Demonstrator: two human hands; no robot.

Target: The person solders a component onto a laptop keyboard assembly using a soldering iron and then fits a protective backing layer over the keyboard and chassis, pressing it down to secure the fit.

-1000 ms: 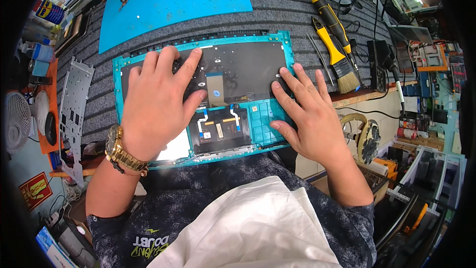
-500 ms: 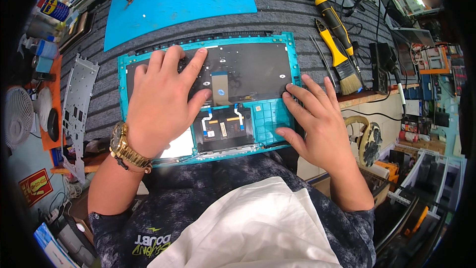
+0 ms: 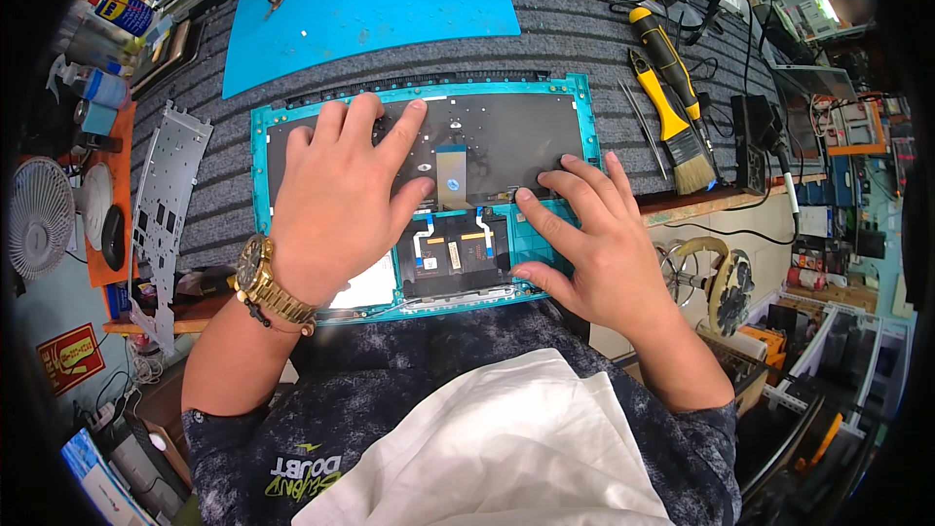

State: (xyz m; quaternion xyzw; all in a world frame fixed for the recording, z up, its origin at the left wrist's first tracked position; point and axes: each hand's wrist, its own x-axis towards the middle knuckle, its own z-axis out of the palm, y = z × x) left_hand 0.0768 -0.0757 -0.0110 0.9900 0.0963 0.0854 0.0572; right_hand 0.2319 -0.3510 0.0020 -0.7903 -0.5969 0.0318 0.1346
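Observation:
A teal laptop palmrest lies inner side up near the bench edge, with a dark keyboard backing, a wide ribbon cable and a touchpad module with two narrow white cables. My left hand, with a gold watch at its wrist, rests open on the backing's left part, index finger near the top edge. The fingers of my right hand are spread on the backing's lower right and the teal area beside the touchpad.
A blue mat lies behind. At right are a yellow brush, screwdriver, tweezers and a black power adapter with cords. A perforated metal plate and white fan are at left, parts bins lower right.
My right hand has moved left across the panel, its fingertips now further onto the dark backing. The bench, panel and my left hand appear slightly shifted rightward in view.

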